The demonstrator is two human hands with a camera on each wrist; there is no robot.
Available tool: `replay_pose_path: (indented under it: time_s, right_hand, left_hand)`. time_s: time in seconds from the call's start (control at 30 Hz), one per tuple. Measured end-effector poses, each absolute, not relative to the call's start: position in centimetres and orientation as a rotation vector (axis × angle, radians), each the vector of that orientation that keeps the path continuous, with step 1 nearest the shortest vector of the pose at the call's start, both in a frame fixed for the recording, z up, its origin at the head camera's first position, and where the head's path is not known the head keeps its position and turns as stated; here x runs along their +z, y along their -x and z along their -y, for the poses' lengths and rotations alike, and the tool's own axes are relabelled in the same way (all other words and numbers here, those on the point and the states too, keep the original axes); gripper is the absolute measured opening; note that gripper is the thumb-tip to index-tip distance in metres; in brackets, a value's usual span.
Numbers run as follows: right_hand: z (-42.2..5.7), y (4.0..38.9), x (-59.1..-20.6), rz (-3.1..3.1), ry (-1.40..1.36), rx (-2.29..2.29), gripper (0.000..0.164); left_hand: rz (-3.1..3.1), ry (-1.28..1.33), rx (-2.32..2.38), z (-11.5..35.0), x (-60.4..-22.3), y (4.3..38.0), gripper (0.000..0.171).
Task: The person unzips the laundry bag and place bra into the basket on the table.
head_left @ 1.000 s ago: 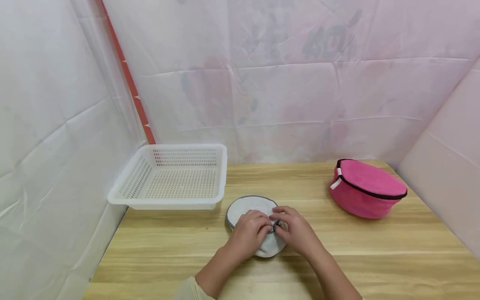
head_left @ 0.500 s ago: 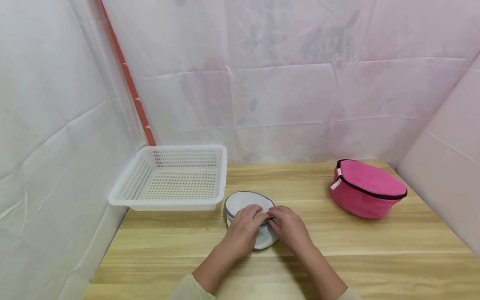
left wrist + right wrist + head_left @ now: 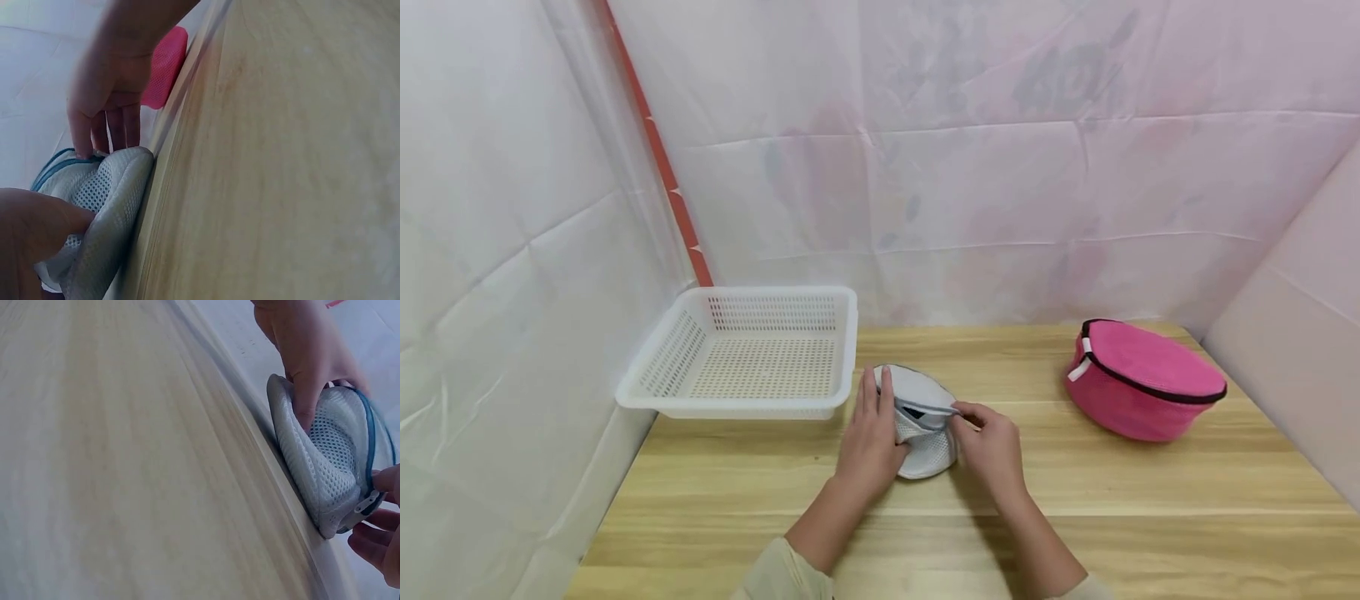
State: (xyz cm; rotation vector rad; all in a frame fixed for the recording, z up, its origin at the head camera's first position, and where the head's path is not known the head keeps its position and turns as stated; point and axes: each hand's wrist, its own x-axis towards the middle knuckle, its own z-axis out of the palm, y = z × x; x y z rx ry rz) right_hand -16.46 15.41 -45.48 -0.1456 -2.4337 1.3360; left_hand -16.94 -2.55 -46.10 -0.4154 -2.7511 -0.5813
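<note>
A round white mesh laundry bag with a grey-blue zipper edge stands on the table between my hands, its side wall dented. Its zipper is partly undone, and a dark gap shows below the lid. My left hand holds the bag's left side, fingers extended along it and thumb pressed into the mesh, as the right wrist view shows. At the right end of the gap, my right hand pinches the zipper edge. A zipper pull shows close to these fingers in the right wrist view.
A white perforated plastic basket sits at the back left of the wooden table. Towards the back right lies a pink mesh bag with black zipper trim. Pale sheeting hangs behind and at both sides.
My left hand has shifted from the zipper to the bag's left side, its fingers straightened. My right hand has moved slightly right along the edge, and the gap under the lid now shows.
</note>
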Motion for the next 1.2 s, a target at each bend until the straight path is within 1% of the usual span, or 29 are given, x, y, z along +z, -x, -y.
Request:
replay_pose_path:
  time_s: [0.1,0.17,0.3,0.33,0.4,0.47,0.53,0.67,0.77,0.83,0.9,1.03,1.2]
  right_hand:
    - [-15.6,16.6,-45.6,2.364,0.225,1.462,0.012]
    - [-15.7,16.6,-45.8,2.31,0.279,1.578,0.018]
    - [-15.8,16.9,-46.2,2.163,0.4,1.945,0.035]
    - [-15.8,16.9,-46.3,2.122,0.438,2.033,0.038]
    - [-15.9,17.0,-46.5,2.033,0.529,2.187,0.043]
    - [-15.9,17.0,-46.6,1.997,0.607,2.256,0.045]
    - [-16.0,17.0,-46.6,2.07,0.639,2.226,0.045]
    - [-16.3,16.8,-46.6,2.305,0.589,2.101,0.051]
    - [-16.5,16.8,-46.7,2.392,0.566,2.097,0.06]
    - [-16.5,16.8,-46.8,2.412,0.565,2.144,0.065]
    - [-16.3,16.8,-46.8,2.439,0.575,2.182,0.068]
    - [-15.5,16.4,-46.8,2.478,0.597,2.229,0.067]
    - [-14.4,16.2,-46.3,2.318,0.665,2.306,0.06]
  left_hand:
    - [2.776,0.409,-0.665,2.7,-46.1,16.8,0.118]
    - [2.798,0.425,-0.658,2.8,-46.1,16.6,0.107]
    - [2.83,0.487,-0.589,3.0,-45.7,16.3,0.074]
    - [2.831,0.502,-0.581,3.1,-45.6,16.2,0.068]
    - [2.846,0.545,-0.569,3.3,-45.4,16.1,0.063]
    - [2.878,0.597,-0.599,3.6,-45.1,15.9,0.064]
    - [2.928,0.653,-0.682,3.9,-44.8,15.9,0.072]
    - [3.011,0.776,-0.868,4.7,-44.3,15.8,0.09]
    - [3.016,0.848,-0.891,5.0,-44.0,15.9,0.095]
    - [3.006,0.84,-0.839,5.0,-44.1,15.9,0.092]
    - [2.984,0.797,-0.734,4.8,-44.3,15.9,0.084]
    - [2.892,0.691,-0.476,4.4,-45.1,15.9,0.068]
    - [2.765,0.583,-0.218,3.6,-45.7,16.5,0.06]
